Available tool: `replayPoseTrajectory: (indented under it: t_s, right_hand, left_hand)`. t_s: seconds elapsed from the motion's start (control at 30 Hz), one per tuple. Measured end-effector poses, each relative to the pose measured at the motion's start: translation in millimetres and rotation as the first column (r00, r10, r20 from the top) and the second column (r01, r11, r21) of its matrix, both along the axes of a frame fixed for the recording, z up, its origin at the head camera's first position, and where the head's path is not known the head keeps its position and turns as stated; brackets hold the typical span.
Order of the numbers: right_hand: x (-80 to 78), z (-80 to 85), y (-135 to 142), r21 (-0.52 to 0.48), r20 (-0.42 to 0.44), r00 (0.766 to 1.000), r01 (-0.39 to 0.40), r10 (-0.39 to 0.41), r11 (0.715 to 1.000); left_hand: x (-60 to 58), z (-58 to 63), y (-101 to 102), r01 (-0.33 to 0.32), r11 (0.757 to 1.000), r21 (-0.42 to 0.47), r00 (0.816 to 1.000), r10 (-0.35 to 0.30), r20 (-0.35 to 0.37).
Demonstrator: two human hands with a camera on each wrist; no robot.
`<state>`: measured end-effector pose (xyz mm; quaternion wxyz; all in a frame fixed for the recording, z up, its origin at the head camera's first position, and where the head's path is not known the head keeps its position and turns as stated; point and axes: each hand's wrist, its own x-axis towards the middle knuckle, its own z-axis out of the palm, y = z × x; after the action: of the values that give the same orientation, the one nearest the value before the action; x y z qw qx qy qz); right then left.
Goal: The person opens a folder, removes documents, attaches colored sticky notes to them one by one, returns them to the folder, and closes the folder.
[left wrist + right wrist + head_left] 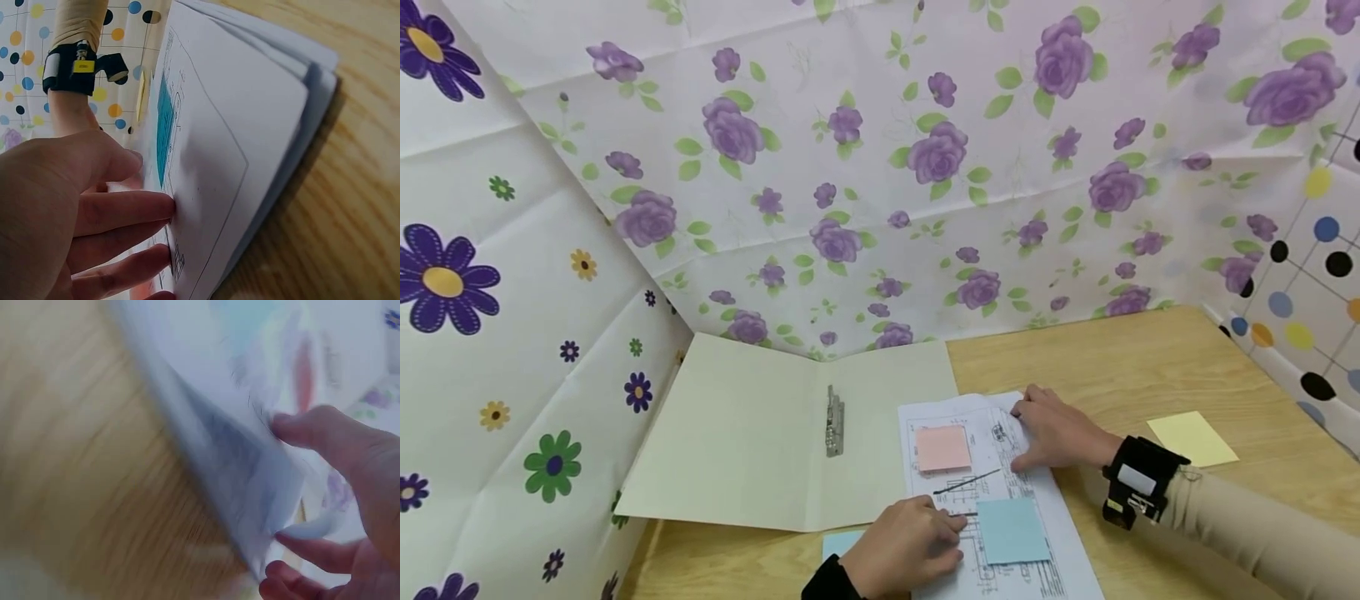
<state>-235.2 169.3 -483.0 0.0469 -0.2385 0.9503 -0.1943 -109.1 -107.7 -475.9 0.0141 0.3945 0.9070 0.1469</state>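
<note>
On the near part of the pale wooden tabletop (1120, 358), a stack of white paper sheets printed with black line drawings (1041, 496) lay before me, its far left portion lapping over the right panel of an open cream card folder (737, 433). My right hand (1060, 429) gripped the stack's far right corner, thumb on the top sheet and fingers bent over the far edge. Up close, from that wrist, the sheets stood parted along their side, though the picture was blurred and I could not tell how many I held. My left hand (910, 546) rested on the stack's left side, nearer to me; its fingers were relaxed and slightly spread, fingertips touching the top sheet and holding nothing.

Two square paper notes lay on that sheet: a pink one (943, 448) toward the far left, and a light blue one (1013, 531) just right of my left fingertips. Another light blue piece of paper (838, 543) showed on the wood beside my left hand, near the folder's near edge. A silver metal clip (835, 423) sat just right of the folder's fold. Beyond my right wrist, on the right, lay a square yellow paper note (1195, 437).
</note>
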Motion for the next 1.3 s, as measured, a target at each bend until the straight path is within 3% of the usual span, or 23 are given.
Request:
replayPoseTrajectory:
  t_s: [0.07, 0.17, 0.27, 0.33, 0.4, 0.57, 0.87, 1.03, 1.3]
  right_hand:
    - [-0.8, 2.8, -1.9, -0.122, 0.143, 0.990, 0.036, -0.019, 0.992]
    - [-2.3, 6.4, -4.6, -0.293, 0.342, 0.939, 0.144, -0.037, 0.945]
    - [-2.5, 7.2, -7.3, -0.380, 0.438, 0.897, 0.245, -0.060, 0.892]
    - [-2.2, 6.6, -8.3, -0.414, 0.466, 0.882, 0.285, -0.067, 0.865]
    - [-1.4, 6.0, -9.0, -0.430, 0.468, 0.881, 0.301, -0.074, 0.851]
    - [0.0, 5.9, -6.4, -0.452, 0.444, 0.894, 0.277, -0.056, 0.848]
    - [-6.2, 13.0, 17.4, -0.462, 0.464, 0.885, 0.289, -0.049, 0.838]
    - [-9.8, 16.7, 42.9, -0.472, 0.470, 0.881, 0.299, -0.050, 0.829]
    - [-22.3, 12.4, 95.9, -0.402, 0.354, 0.926, 0.276, -0.129, 0.873]
  left_hand:
    - [0.6, -0.6, 0.3, 0.000, 1.000, 0.001, 1.000, 0.000, 0.006]
    - [1.2, -1.6, 0.3, -0.005, 1.000, -0.005, 1.000, 0.005, 0.013]
    - [1.3, -2.2, -0.4, -0.004, 1.000, -0.014, 1.000, 0.004, -0.002]
    - [0.7, -2.4, -0.5, 0.003, 1.000, -0.016, 1.000, -0.004, -0.019]
    - [-0.3, -2.6, -0.5, 0.016, 1.000, -0.013, 0.999, -0.016, -0.039]
    - [-2.6, -2.8, -1.8, 0.057, 0.998, 0.025, 0.993, -0.054, -0.105]
    - [-3.3, -3.0, -6.5, 0.086, 0.993, 0.081, 0.957, -0.060, -0.282]
    - [-2.6, -4.0, -9.2, 0.069, 0.993, 0.098, 0.959, -0.039, -0.281]
    - [-3.6, -3.5, -13.6, 0.039, 0.994, 0.102, 0.970, -0.013, -0.244]
